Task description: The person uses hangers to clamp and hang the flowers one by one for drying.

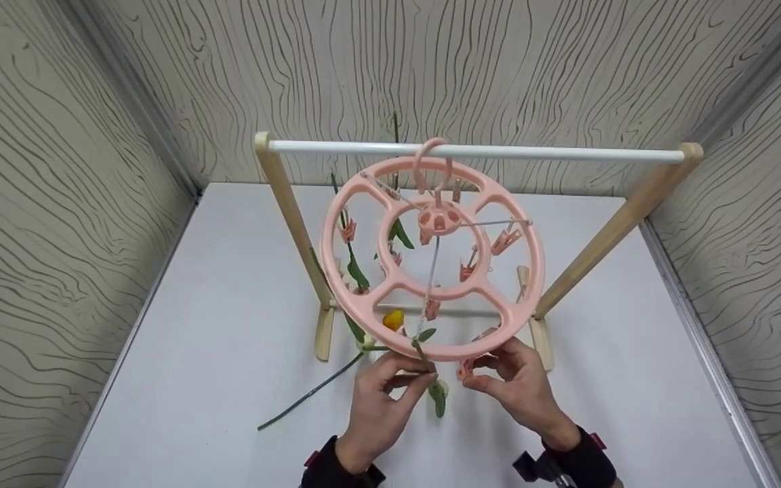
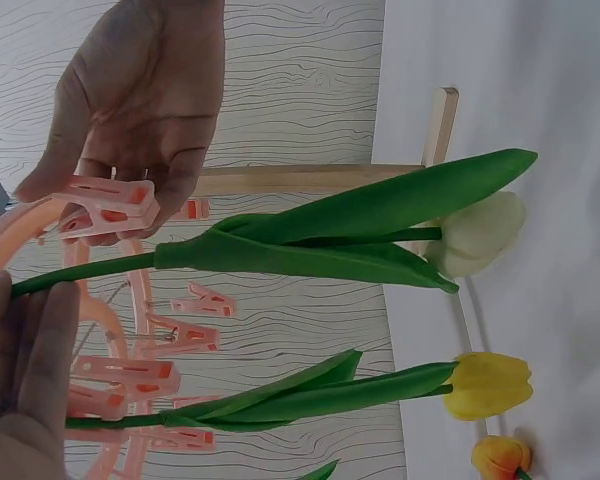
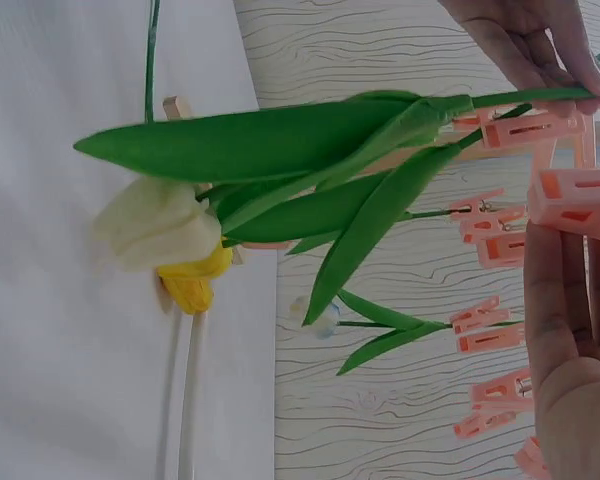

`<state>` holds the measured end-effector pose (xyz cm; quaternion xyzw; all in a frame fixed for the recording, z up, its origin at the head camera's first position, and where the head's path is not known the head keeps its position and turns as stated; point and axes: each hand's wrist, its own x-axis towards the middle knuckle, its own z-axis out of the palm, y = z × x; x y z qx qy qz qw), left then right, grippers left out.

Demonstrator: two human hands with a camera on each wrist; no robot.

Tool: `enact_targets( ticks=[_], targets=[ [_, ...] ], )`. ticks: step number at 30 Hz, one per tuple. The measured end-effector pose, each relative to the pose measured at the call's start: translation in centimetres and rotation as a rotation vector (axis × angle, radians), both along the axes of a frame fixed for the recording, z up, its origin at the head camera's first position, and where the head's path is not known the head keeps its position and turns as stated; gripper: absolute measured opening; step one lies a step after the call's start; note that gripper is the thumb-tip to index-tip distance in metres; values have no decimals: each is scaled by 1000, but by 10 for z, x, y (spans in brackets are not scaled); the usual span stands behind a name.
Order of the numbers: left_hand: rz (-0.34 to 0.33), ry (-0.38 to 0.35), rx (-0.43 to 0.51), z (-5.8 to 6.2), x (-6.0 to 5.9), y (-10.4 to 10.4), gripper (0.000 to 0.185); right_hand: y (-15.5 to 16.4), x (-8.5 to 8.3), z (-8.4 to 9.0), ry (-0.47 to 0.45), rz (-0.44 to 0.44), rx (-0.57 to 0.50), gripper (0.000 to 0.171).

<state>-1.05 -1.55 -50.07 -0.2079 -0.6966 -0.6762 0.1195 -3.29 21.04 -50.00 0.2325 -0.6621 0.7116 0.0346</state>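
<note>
- My left hand (image 1: 377,407) pinches the stem of a white tulip (image 2: 475,235), just under the near edge of the pink round peg hanger (image 1: 431,257).
- My right hand (image 1: 519,386) pinches a pink peg (image 1: 465,368) on that near edge, right beside the stem.
- The hanger hangs by its hook from the white rail (image 1: 478,152) of a wooden rack (image 1: 289,217).
- A yellow tulip (image 2: 488,385) already hangs from a peg near it.
- One more stem (image 1: 309,393) lies on the white table (image 1: 194,339), to the left.
- I think the hanger could swing, because it only hangs from a hook.
- Then the peg could miss the thin stem, and my tulip could drop.
</note>
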Motion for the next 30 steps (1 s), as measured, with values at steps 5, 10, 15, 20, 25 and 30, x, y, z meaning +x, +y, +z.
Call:
enact_targets(
  ticks=[5, 10, 15, 20, 25, 30],
  targets=[
    [10, -11, 1, 1, 0, 0, 11, -10, 2, 0, -17, -9, 17, 39],
    [31, -19, 0, 1, 1, 1, 11, -18, 3, 0, -18, -6, 0, 38],
    [49, 6, -5, 1, 1, 1, 11, -23, 4, -1, -15, 2, -29, 35],
    [49, 39, -2, 1, 1, 3, 12, -27, 3, 0, -52, -16, -25, 31],
    [66, 48, 2, 1, 2, 5, 11, -31, 4, 2, -44, -15, -19, 30],
    [81, 55, -6, -1, 2, 6, 12, -32, 4, 3, -50, -22, -17, 31]
  ],
)
